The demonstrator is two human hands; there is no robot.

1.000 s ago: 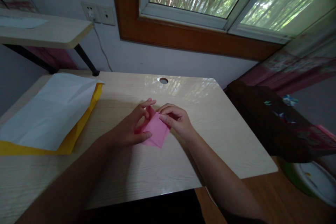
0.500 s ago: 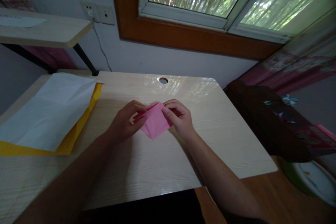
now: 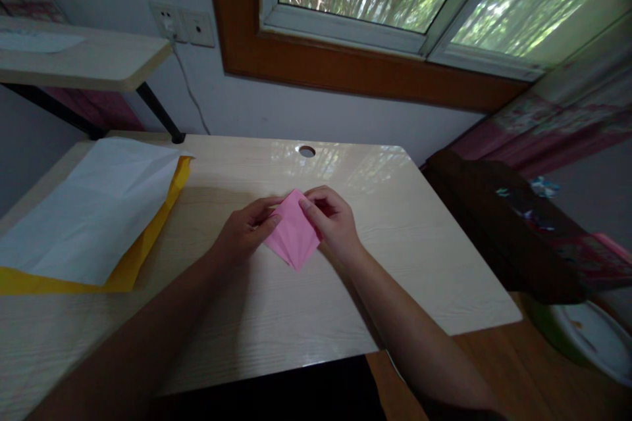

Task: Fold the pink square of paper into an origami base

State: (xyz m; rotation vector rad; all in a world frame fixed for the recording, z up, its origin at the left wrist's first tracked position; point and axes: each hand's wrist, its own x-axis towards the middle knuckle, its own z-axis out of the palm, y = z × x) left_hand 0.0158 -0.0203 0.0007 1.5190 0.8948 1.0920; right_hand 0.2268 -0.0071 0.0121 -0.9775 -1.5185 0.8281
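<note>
A folded piece of pink paper (image 3: 295, 233), diamond-shaped with creases running to its lower point, is held above the desk between both hands. My left hand (image 3: 249, 227) pinches its left corner, thumb on the front face and fingers behind. On the upper right edge my right hand (image 3: 333, 214) is closed in the same way, its thumb lying on the front near the top corner. The fingers behind the paper are partly hidden.
The pale wooden desk (image 3: 415, 256) has a round cable hole (image 3: 307, 152) near its back edge. Large white paper (image 3: 93, 204) lies over a yellow sheet (image 3: 148, 237) at left. A raised shelf (image 3: 83, 59) stands behind them. A bin (image 3: 587, 342) sits at lower right.
The left side of the pink paper, which stood partly apart, now lies flatter against the rest. My left hand has shifted slightly right, and the lower point has swung a little right.
</note>
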